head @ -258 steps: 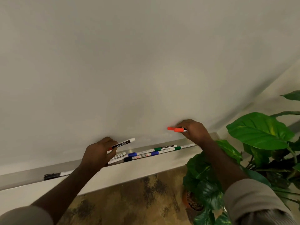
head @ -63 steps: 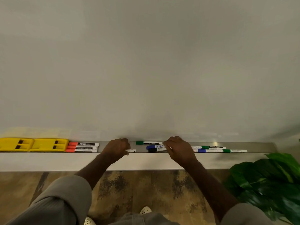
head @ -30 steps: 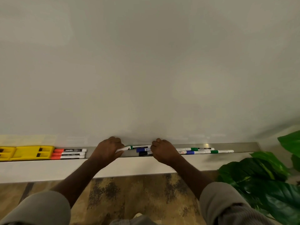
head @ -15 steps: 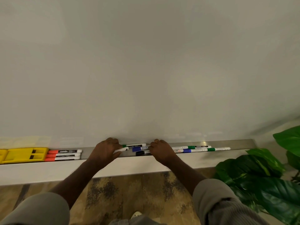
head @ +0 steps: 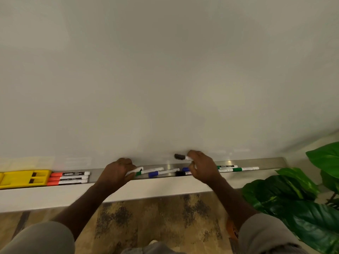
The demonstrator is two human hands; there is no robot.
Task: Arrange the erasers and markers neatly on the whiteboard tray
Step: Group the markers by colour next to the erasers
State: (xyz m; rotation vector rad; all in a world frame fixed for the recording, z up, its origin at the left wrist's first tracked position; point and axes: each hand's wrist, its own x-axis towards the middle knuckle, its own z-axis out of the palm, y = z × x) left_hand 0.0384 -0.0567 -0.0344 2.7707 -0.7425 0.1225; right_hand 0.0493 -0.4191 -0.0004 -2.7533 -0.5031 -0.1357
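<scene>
- right hand (head: 202,166) fingers pinch a black-capped marker (head: 180,156), lifted clear of the tray (head: 271,163)
- left hand (head: 117,173) fingers curled round a white marker (head: 134,171) at tray level
- best to lay each flat, caps one way, beside the orange markers (head: 68,178) left of the left fingers
- yellow eraser (head: 24,178) further left
- orange label reads "camlin"

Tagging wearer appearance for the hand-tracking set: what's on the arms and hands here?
Both hands, left hand and right hand, are bare: no gloves, and no rings, watch or markings are visible. Forearms are uncovered. Loose grey-beige fabric sleeves, left sleeve and right sleeve, are pushed up near the elbows. The right sleeve looks faintly ribbed.
</scene>
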